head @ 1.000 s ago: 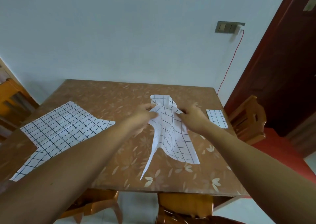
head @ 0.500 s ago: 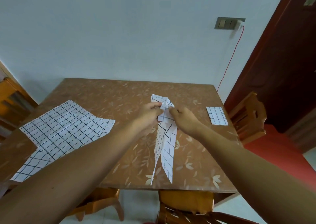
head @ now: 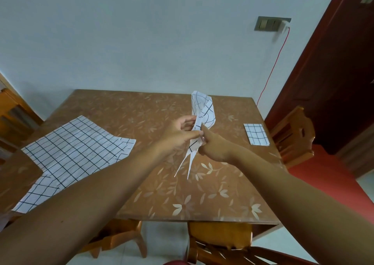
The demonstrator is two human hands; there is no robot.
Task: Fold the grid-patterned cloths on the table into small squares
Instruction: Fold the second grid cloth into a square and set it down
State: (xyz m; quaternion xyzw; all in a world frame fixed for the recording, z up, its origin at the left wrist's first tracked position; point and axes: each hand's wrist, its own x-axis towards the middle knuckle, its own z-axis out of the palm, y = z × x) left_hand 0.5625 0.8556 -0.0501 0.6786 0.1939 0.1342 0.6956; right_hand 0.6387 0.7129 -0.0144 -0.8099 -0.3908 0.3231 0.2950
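— What's different from a second ago?
— The grid cloth (head: 203, 117) lay half spread on the counter (head: 141, 110). Now it's a narrow strip, lifted above the counter's middle. The left hand (head: 178, 135) and right hand (head: 214, 147) both pinch it mid-length, ends dangling.
— Meaning?
— The lengthwise fold looks done; cross folds remain. One folded square (head: 256, 134) lies at the right, and unfolded cloths (head: 74, 145) wait at the left.

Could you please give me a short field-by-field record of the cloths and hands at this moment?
held cloth: bunched lengthwise, raised above the table between both hands
left hand: pinches the held cloth's middle
right hand: grips the same cloth from the right
flat cloth: spread open on the table's left side
folded square: lies near the table's right edge
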